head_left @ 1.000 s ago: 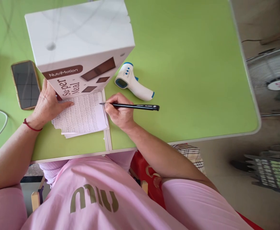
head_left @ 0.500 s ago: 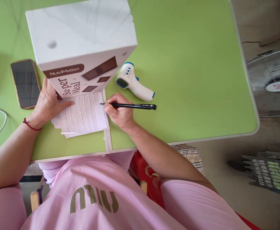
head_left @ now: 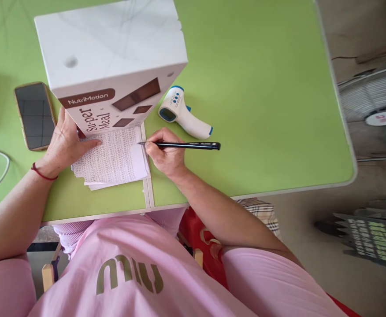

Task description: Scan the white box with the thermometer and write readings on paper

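Observation:
My right hand (head_left: 166,154) pinches a black pen (head_left: 193,145), its tip at the right side of a stack of handwritten paper sheets (head_left: 113,163). Dense lines of writing cover most of the top sheet, with a blank strip at its right. My left hand (head_left: 65,143) lies open at the left edge of the paper, the thumb stretched over the sheet. Its other fingers are partly hidden beside the foot of a white NutriMotion box (head_left: 113,48), which stands upright over the far end of the sheets.
On the green table (head_left: 262,110) a white-and-blue infrared thermometer (head_left: 184,114) lies right of the box. A phone (head_left: 36,116) rests to the left, near a white cable (head_left: 1,171). Beyond the table's right edge stands a fan (head_left: 378,105).
The pen's rear end has swung slightly to the right, its tip staying near the same spot on the paper. My left hand has not visibly moved.

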Demonstrator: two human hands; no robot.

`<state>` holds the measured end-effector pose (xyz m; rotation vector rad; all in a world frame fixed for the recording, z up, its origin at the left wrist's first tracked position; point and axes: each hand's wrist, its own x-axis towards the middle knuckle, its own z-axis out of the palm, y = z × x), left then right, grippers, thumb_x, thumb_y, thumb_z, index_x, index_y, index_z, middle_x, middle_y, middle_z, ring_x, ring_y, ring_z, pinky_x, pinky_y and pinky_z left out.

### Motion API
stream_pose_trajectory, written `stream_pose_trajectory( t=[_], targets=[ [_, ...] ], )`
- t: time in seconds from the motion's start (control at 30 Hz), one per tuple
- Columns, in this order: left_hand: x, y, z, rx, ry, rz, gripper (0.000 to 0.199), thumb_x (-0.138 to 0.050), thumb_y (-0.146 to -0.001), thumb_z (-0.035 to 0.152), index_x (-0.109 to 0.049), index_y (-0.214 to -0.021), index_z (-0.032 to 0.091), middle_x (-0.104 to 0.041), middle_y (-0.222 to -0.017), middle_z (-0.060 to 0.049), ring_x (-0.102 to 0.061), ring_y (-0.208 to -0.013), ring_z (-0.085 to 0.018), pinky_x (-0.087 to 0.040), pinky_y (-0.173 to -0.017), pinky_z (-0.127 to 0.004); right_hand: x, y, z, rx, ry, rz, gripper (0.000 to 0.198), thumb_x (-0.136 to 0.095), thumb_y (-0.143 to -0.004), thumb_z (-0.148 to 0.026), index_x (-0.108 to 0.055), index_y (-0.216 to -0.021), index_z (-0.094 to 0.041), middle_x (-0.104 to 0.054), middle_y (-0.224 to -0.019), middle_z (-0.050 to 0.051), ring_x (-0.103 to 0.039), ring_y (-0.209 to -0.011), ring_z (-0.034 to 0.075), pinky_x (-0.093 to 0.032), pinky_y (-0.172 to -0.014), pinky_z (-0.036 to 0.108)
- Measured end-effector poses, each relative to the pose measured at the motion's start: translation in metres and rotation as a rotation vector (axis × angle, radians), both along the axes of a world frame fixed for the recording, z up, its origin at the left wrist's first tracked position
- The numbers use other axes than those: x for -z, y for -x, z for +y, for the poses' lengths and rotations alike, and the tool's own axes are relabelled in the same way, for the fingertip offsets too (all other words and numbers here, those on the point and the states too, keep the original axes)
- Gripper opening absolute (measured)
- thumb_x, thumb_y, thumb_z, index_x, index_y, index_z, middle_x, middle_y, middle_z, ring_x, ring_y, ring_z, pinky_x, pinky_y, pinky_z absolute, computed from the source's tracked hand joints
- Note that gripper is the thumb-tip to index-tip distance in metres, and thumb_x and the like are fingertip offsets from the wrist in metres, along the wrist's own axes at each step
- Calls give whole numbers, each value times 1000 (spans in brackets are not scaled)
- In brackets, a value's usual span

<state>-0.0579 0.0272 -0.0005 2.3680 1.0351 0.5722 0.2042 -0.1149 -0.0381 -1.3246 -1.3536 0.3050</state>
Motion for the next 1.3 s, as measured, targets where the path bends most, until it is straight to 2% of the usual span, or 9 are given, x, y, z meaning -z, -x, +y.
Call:
stream_pose_trajectory(
  t=[0.1,0.27,0.43,0.7,0.8,0.97,1.3],
  targets=[
    [3,1,2,10,-4,-22,77,-90,-77,32,-60,-147,28,-59,-162,-11,-50,-155,-49,-41,-131,-79,1,1,0,-18,-19,-2,15,-64,-89,-21,-58,-77,-27,-60,-64,-6,-50,-55,13,-44,-55,28],
    [4,3,6,26,26,-56,77,-92,-76,40,-60,-145,29,-61,-160,-10,-51,-153,-49,-43,-130,-76,2,0,-1,-23,66,-25,16,-64,-92,-25,-58,-77,-27,-61,-67,-5,-51,-58,13,-46,-57,28],
    [3,2,5,34,43,-80,75,-93,-78,46,-60,-143,27,-61,-158,-12,-50,-152,-51,-40,-130,-79,1,-2,-1,-75,85,5,15,-64,-90,-23,-56,-78,-27,-60,-66,-6,-50,-56,12,-45,-56,28],
    [11,1,6,43,21,-104,76,-94,-79,48,-60,-143,26,-63,-153,-12,-49,-148,-51,-41,-126,-82,1,-3,-2,-45,167,-30,14,-64,-87,-24,-57,-76,-27,-60,-66,-6,-50,-58,12,-47,-57,29],
    [12,2,7,46,18,-105,74,-94,-79,49,-61,-142,26,-64,-151,-11,-49,-147,-51,-41,-127,-82,0,-3,-2,-60,148,-20,13,-63,-87,-24,-56,-77,-27,-61,-66,-6,-51,-57,12,-47,-56,28],
    [11,0,6,41,5,-92,75,-95,-79,44,-59,-142,26,-62,-155,-12,-48,-149,-52,-40,-127,-83,-1,-1,-1,-64,110,-6,14,-63,-88,-23,-55,-77,-27,-61,-65,-6,-51,-55,12,-46,-55,28],
    [6,-1,3,11,13,-41,72,-96,-75,27,-61,-138,24,-65,-149,-14,-54,-145,-50,-42,-127,-80,0,-1,0,-64,86,-7,14,-62,-86,-20,-55,-77,-27,-61,-65,-6,-51,-55,12,-45,-54,28]
  ],
)
